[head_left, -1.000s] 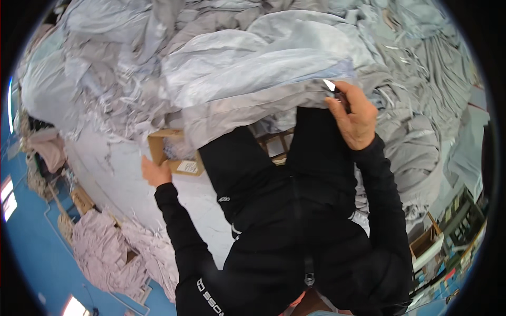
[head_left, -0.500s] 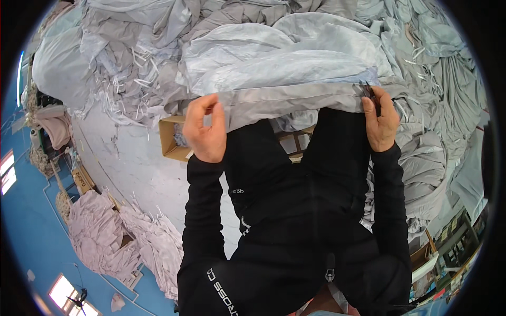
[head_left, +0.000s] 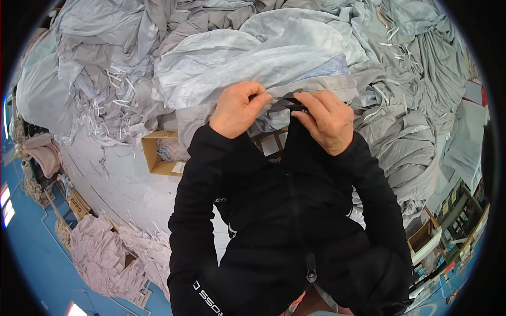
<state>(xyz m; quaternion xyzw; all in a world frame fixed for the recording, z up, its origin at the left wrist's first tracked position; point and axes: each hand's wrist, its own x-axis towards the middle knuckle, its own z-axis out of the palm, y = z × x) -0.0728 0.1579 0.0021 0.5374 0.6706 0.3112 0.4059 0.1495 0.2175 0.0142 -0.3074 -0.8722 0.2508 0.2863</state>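
One grey cloth (head_left: pixel 274 100) is pinched at its near edge by two hands: the left hand (head_left: pixel 238 109) and the right hand (head_left: pixel 328 120), both closed on it, nearly touching. One open box (head_left: pixel 163 152) sits left, crowded by one fabric heap (head_left: pixel 132 63).

An open cardboard box (head_left: pixel 164 154) sits left of centre on a white surface (head_left: pixel 124 184), with pale cloth inside it. Heaps of grey fabric (head_left: pixel 416 131) fill the right of the frame, pinkish cloth (head_left: pixel 105 253) lies at lower left on the blue floor (head_left: pixel 31 253), and another open box (head_left: pixel 424 239) stands at lower right.
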